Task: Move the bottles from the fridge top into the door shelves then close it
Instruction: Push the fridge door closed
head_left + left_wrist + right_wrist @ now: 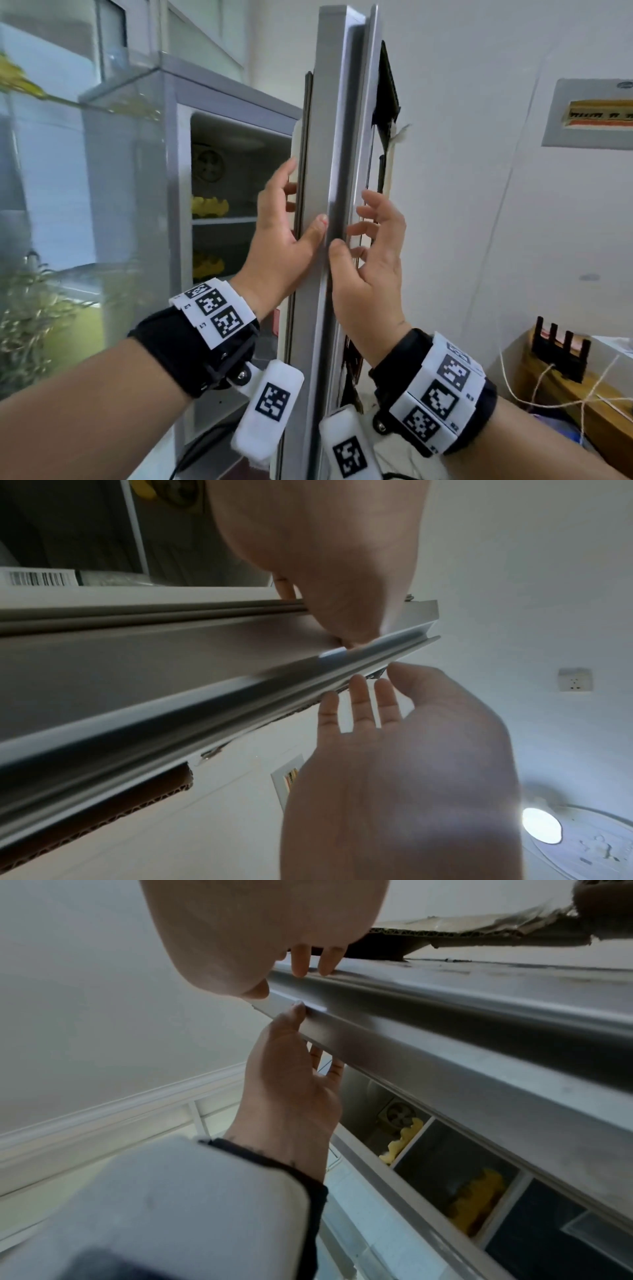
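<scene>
The grey fridge door (329,137) stands ajar, seen edge-on in the head view. My left hand (305,202) lies on its inner side, fingers nearly straight along the gasket and thumb (320,222) pressed on the edge face. My right hand (352,233) is at the outer side, thumb touching the same edge and fingers loosely spread beside the outer face. The wrist views show the same: left hand (320,615) and right hand (359,696) flank the door (137,669), as do right hand (287,977) and left hand (311,1037). No bottles are in view.
Inside the fridge, yellow items (209,207) sit on white shelves. Torn cardboard (387,85) is stuck to the door's outer face. A glass cabinet (120,85) stands at the left. At the right are a wall panel (589,116) and a wooden table (565,387) with string.
</scene>
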`<move>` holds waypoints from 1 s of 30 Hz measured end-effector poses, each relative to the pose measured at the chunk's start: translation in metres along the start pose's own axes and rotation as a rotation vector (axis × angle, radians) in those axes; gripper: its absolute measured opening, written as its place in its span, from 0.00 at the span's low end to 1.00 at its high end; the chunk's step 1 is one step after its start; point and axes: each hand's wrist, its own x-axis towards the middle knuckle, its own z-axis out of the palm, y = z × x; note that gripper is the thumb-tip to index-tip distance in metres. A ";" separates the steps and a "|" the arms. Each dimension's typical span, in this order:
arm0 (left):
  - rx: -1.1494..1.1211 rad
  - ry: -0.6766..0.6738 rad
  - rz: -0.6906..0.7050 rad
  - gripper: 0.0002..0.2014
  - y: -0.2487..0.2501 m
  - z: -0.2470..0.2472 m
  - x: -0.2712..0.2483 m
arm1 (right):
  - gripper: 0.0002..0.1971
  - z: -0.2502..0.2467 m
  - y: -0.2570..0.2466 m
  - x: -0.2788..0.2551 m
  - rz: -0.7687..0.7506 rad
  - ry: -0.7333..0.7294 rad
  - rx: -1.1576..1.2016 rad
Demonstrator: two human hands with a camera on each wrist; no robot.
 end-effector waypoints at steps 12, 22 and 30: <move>0.110 0.101 -0.120 0.30 -0.023 -0.044 0.006 | 0.30 0.032 0.044 0.023 0.361 -0.071 -0.053; 0.149 0.130 -0.098 0.28 -0.036 -0.058 0.011 | 0.31 0.057 0.059 0.026 0.368 -0.296 0.046; 0.221 0.152 -0.120 0.30 -0.042 -0.063 0.013 | 0.30 0.074 0.067 0.028 0.357 -0.284 0.129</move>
